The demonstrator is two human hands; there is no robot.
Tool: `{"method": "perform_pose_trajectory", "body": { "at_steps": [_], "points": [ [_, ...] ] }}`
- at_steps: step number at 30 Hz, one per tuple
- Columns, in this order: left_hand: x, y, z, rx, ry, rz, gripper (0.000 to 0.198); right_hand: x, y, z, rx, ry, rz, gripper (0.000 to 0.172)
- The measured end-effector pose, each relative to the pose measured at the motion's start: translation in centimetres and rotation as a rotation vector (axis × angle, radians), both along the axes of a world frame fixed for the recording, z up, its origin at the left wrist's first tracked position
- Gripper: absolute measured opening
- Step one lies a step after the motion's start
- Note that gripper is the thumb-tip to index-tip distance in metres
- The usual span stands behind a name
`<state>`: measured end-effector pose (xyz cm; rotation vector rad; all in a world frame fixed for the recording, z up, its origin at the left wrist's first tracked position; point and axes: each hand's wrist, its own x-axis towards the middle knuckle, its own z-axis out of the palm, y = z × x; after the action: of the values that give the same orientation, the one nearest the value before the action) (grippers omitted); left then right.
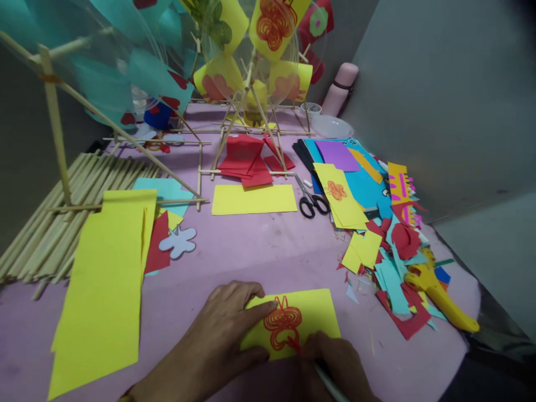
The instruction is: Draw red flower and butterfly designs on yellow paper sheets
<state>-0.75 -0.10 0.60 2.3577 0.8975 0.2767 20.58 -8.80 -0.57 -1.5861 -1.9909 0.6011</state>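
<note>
A yellow paper rectangle (318,312) lies on the table before me, bearing a butterfly drawn in red swirls (283,324). My left hand (226,324) rests over its left end, fingers spread and pressing it flat. In my right hand (330,357) is a red marker (295,346), its tip touching the lower right wing of the drawing; the barrel's back end shows below my fingers. Farther off lies a plain yellow strip (254,199), with black-handled scissors (310,201) to its right.
Long yellow sheets (104,290) and a pale butterfly cutout (178,242) lie left, near bundled sticks (46,223). Paper scraps (393,279) and a yellow glue gun (439,298) are at right. Stick frames (201,173) with paper wheels stand behind red paper pieces (245,159).
</note>
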Motion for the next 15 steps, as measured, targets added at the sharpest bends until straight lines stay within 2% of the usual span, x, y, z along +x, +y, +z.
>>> {"method": "perform_pose_trajectory", "body": {
  "at_steps": [6, 15],
  "points": [
    [0.02, 0.02, 0.13, 0.004, -0.013, 0.005, 0.070, -0.47, 0.29, 0.56, 0.006, 0.006, -0.001, 0.015],
    [0.05, 0.03, 0.15, -0.017, -0.014, 0.005, 0.070, -0.48, 0.36, 0.42, -0.035, 0.030, 0.008, 0.015]
  ]
}}
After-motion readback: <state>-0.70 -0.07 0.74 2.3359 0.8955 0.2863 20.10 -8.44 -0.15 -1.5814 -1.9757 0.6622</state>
